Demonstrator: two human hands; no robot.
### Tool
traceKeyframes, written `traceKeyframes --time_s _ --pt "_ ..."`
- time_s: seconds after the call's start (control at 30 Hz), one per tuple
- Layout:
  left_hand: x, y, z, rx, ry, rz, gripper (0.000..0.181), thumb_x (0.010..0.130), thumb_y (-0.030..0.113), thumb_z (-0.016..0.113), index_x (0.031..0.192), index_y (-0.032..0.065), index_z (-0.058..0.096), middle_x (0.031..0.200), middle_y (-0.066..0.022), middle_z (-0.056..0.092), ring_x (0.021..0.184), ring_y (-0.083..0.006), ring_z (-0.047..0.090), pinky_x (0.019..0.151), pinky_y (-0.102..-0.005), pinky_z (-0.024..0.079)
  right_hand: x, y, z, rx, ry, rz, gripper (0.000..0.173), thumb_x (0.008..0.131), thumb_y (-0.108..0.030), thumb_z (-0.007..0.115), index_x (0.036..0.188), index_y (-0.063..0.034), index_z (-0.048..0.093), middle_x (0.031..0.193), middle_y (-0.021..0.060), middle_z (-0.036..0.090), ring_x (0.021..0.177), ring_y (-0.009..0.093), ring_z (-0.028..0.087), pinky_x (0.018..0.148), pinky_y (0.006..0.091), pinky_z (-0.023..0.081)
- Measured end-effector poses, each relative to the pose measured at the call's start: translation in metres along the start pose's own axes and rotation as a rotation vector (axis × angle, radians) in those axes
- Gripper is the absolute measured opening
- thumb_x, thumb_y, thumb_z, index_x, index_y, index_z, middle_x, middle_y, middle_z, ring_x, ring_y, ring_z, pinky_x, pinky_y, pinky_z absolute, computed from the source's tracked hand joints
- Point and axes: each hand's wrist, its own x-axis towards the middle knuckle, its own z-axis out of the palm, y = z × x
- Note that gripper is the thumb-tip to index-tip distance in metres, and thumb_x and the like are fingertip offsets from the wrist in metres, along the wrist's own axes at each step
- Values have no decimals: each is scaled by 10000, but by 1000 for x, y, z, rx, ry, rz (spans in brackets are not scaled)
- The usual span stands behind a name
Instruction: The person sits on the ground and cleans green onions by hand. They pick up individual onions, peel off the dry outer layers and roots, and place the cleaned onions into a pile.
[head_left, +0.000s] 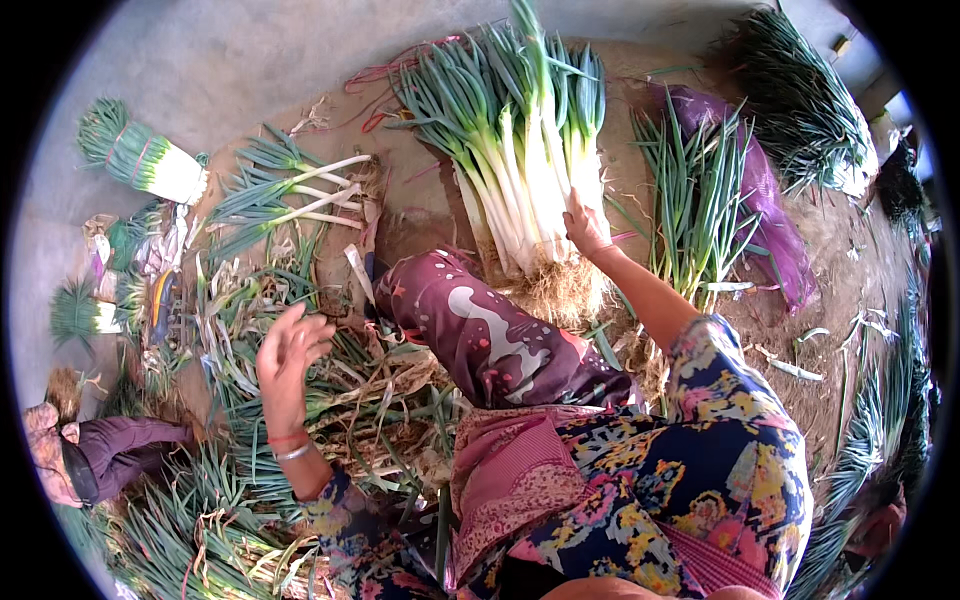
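Observation:
In front of me lies a large pile of green onions (517, 165), with white stalks, green tops pointing away and fibrous roots on my side. My right hand (587, 227) is against the white stalks on the pile's right side, its fingers partly curled; whether they grip a stalk is hidden. My left hand (289, 349) is raised off to the left with nothing in it, fingers loosely bent and apart. Below it spread stripped leaves and trimmings (360, 382). A few cleaned green onions (315, 196) lie farther out on the left.
Untrimmed green onions (694, 202) and a purple mesh bag (772, 210) lie to the right. A tied bundle (142, 154) leans at the far left. Pink string (375, 75) trails behind the pile. Another person's legs (124, 446) show at the left edge.

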Motion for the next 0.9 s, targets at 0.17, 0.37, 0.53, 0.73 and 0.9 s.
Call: traceKeyframes --time_s 0.17,0.37,0.53,0.73,0.9 --pt "-49 -48 -59 -31 233 -139 390 920 210 503 1213 -42 455 1008 -135 598 896 -207 610 753 -319 499 -18 72 55 14 -227 201 485 844 -282 471 1227 8 404 892 303 583 865 443 571 794 490 441" --pt "-94 -87 -89 -142 269 -218 402 926 203 486 1233 -53 436 1033 -152 592 892 -210 611 748 -316 503 9 57 -9 -39 -700 382 498 794 -446 576 1020 -3 538 885 228 627 804 378 620 709 447 489" --pt "-152 -88 -119 -101 461 -243 408 919 193 492 1260 -25 436 1154 -119 554 1005 -183 563 836 -303 467 80 -96 -54 -690 -580 -99 428 817 -430 550 1072 -87 575 969 120 646 888 317 616 738 485 470" --pt "-189 -116 -149 -310 817 -127 334 908 192 521 1162 -24 521 983 -119 606 853 -197 613 785 -318 495 5 -350 8 278 -473 -860 326 838 -177 580 1143 -67 549 953 174 632 868 327 617 749 379 494" --pt "-223 -85 -151 -312 984 52 285 913 181 518 1101 -31 542 876 -97 614 775 -180 620 707 -290 515 -115 -385 220 155 -1065 -980 271 837 -235 536 990 -11 544 908 197 587 846 350 574 737 422 454"
